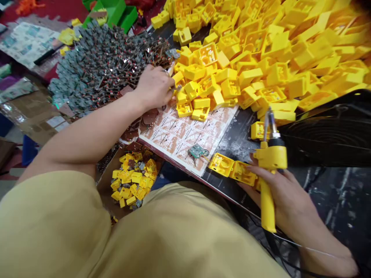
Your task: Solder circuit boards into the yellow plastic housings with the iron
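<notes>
In the head view my right hand (290,197) is closed around a yellow soldering gun (268,200) whose metal tip points up and away. The same hand's fingers also touch an opened yellow plastic case (222,165) lying at the table edge. Beside that case is a small green circuit board (197,151), with a thin wire running toward the case. My left hand (156,85) is at the border between the boards and the yellow cases, fingers curled. What its fingertips hold, if anything, is hidden.
A large heap of yellow cases (243,58) covers the back right. Left of it is a mound of small circuit boards (95,65). A printed sheet (185,133) lies on the dark table. Below the edge stands a cardboard box (108,185) with yellow pieces; green bins (116,15) are behind.
</notes>
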The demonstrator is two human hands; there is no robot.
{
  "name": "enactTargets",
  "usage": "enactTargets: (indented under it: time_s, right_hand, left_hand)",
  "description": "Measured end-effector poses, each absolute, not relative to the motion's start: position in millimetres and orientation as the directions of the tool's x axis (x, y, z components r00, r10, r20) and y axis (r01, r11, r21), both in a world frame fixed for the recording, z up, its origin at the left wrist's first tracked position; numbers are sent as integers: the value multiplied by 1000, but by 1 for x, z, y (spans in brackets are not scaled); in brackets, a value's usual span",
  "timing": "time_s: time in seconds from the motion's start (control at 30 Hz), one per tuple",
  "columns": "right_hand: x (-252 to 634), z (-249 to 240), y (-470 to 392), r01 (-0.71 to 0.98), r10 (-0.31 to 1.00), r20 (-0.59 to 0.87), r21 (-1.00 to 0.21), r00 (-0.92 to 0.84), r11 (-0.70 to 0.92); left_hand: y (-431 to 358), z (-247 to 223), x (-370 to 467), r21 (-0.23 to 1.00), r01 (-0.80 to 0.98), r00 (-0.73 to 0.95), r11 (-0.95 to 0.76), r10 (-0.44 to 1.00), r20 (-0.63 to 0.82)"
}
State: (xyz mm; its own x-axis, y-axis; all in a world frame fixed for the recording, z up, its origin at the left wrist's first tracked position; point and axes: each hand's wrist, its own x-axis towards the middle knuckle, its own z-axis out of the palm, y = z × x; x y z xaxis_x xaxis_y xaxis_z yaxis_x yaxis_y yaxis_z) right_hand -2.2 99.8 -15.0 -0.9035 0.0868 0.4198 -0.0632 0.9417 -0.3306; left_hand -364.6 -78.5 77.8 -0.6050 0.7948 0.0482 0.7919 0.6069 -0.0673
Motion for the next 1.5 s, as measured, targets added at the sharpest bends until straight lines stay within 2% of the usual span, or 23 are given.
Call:
enactTargets:
  time_s: [0.03,0.1,0.17,0.2,0.23,0.3,0.37,0.43,0.53,0.6,0.67,0.73,0.77,0.83,0.9,0.97,1.07,1.13,1.17,1.23,1.33,1.43,1.5]
  right_hand:
    - [-4,-18,99,-70,80,419,-331,-905,941]
    - [-6,-18,96,-79,72,441,-314,-895,946]
    - [-7,-11,92,-83,94,495,-324,-864,942]
    - [-7,-6,89,-86,116,528,-343,-841,935]
    - [-7,0,85,-91,142,561,-367,-816,926]
    - [-9,12,77,-104,192,609,-417,-770,903]
    - [-11,22,71,-123,205,621,-443,-757,888]
    - [-13,28,68,-157,165,605,-442,-779,883]
    - [-9,27,71,-171,146,615,-426,-775,888]
    - [-4,24,73,-138,192,646,-424,-739,895]
    - [0,21,75,-98,244,672,-427,-699,899]
    - [2,20,74,-69,281,687,-434,-671,898]
    - [2,21,72,-63,292,692,-438,-660,897]
    - [0,22,68,-60,309,694,-452,-650,890]
    - [-4,24,62,-60,327,696,-469,-640,881]
    - [-9,24,55,-48,355,701,-484,-618,874]
    - [-12,22,48,-29,390,707,-501,-590,865]
    - [-9,20,51,-48,393,705,-516,-591,855]
    - [-6,19,55,-58,391,689,-531,-611,846]
    - [2,17,67,-53,356,623,-539,-696,841]
    - [7,11,87,-17,250,501,-468,-829,883]
    - [-2,-1,93,-31,167,479,-378,-862,925]
    - [-13,-8,88,-18,169,511,-341,-843,940]
  left_hand:
    - [-79,83,-365,9,769,-638,639,767,71]
    - [-81,94,-357,328,734,-657,595,743,123]
    - [-82,101,-340,698,617,-583,362,807,97]
    - [-79,101,-329,826,506,-511,247,858,57]
    - [-75,97,-316,908,377,-426,182,905,-4]
    - [-63,84,-288,967,134,-230,218,956,-183]
    - [-50,67,-259,933,-51,-23,355,934,-357]
    - [-39,54,-233,867,-194,164,459,886,-433]
    - [-34,47,-210,770,-369,342,521,846,-409]
    - [-37,49,-207,732,-435,366,524,846,-388]
    - [-44,51,-209,768,-428,271,477,878,-394]
    - [-51,53,-210,886,-265,89,381,925,-371]
    - [-54,53,-208,941,-122,-4,316,948,-318]
    - [-58,53,-201,971,163,-146,174,978,-151]
    - [-57,49,-190,962,261,-265,84,964,-12]
    - [-53,42,-177,989,136,-376,60,927,-5]
    - [-47,33,-164,983,-176,-415,54,901,-123]
    - [-47,32,-165,966,-254,-410,53,898,-157]
    - [-49,34,-169,969,-234,-405,72,899,-165]
    - [-55,41,-183,983,-94,-345,158,921,-181]
    - [-60,53,-207,910,347,-208,228,964,-163]
    - [-55,54,-220,624,772,-133,117,991,-22]
    - [-49,48,-220,459,887,-53,38,998,20]
